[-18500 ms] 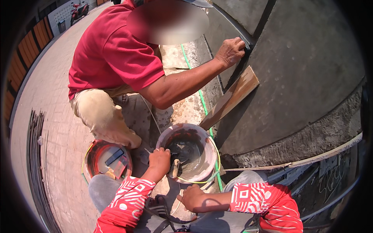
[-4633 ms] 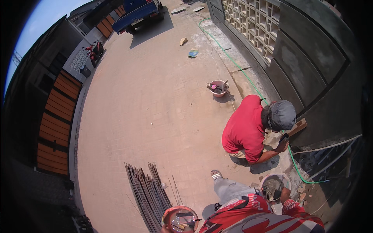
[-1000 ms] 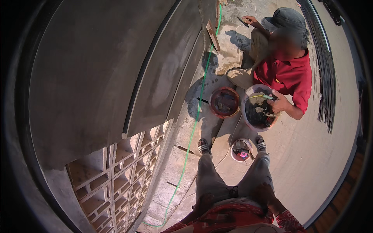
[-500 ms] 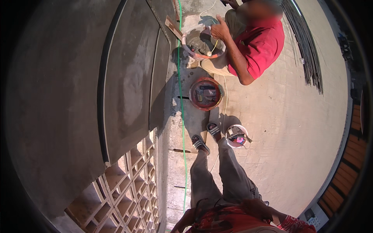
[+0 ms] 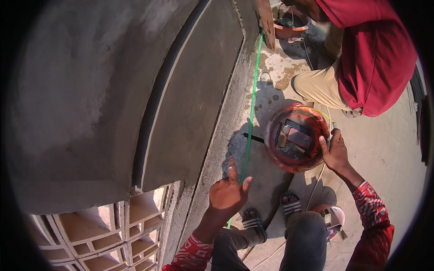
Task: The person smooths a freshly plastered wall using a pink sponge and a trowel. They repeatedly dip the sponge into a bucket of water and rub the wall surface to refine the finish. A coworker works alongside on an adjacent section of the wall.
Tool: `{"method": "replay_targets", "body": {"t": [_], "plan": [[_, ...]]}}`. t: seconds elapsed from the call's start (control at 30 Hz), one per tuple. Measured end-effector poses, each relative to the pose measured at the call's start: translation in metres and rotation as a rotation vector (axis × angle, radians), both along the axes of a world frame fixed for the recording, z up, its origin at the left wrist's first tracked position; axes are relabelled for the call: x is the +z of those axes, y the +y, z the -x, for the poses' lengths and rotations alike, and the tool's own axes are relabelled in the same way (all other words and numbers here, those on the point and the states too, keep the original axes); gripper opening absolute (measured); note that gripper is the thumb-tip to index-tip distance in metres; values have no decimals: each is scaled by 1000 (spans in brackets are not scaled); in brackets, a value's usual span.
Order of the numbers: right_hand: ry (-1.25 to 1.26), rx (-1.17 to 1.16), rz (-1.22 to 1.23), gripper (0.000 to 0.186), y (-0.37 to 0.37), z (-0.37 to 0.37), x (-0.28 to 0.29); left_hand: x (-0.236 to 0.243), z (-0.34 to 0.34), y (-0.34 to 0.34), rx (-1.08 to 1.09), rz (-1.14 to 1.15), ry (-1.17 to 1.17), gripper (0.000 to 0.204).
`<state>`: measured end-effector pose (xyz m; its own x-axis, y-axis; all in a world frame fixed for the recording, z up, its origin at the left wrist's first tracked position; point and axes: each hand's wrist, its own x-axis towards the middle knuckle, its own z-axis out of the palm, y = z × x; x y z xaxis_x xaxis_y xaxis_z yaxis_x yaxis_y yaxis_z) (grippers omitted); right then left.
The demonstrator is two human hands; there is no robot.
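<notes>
Orange basin, round, holding flat tools: it sits on the concrete ground just ahead of our sandalled feet, near the foot of the wall.

Right hand: we grip the basin's right rim with it, fingers curled over the edge. A thin yellow cord passes right beside this hand; whether the fingers also pinch it we cannot tell.

Left hand: raised, empty, fingers loosely spread with the forefinger pointing up, touching nothing. It hovers in front of a green string line that runs along the wall's base.

Sleeves: red with a white pattern on both our forearms.

Small pink-and-white container: on the ground by our right foot.

Wall: grey rendered surface with a dark curved groove; open cement blocks below left.

Co-worker: a person in a red shirt and tan trousers crouches beyond the basin, beside a second bucket and a wooden board leaning on the wall.
</notes>
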<state>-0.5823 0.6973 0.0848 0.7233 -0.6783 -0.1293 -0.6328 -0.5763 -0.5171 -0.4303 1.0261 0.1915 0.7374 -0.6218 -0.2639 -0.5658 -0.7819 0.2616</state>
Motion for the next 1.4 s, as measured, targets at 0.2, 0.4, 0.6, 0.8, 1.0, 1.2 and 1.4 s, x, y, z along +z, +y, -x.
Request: {"method": "replay_targets", "body": {"t": [0.2,0.4,0.6,0.8,1.0,1.2,1.4], "plan": [[-443,382,387,56,-34,61,-66,-42,-63,-38,220,-118,-653,98],[-592,739,409,49,-10,73,-52,-60,-61,16,295,-271,-781,101],[94,621,63,32,19,160,-62,-33,-76,19,296,-170,-805,97],[816,540,-724,84,1,257,-132,-64,-18,-10,90,75,-738,79],[827,585,-700,83,-6,274,-158,-158,30,26,-203,67,-321,50],[780,535,-692,61,-2,288,-177,-181,30,32,-253,8,-198,39],[792,478,-594,55,6,298,-150,-167,25,24,-235,95,-94,37]]}}
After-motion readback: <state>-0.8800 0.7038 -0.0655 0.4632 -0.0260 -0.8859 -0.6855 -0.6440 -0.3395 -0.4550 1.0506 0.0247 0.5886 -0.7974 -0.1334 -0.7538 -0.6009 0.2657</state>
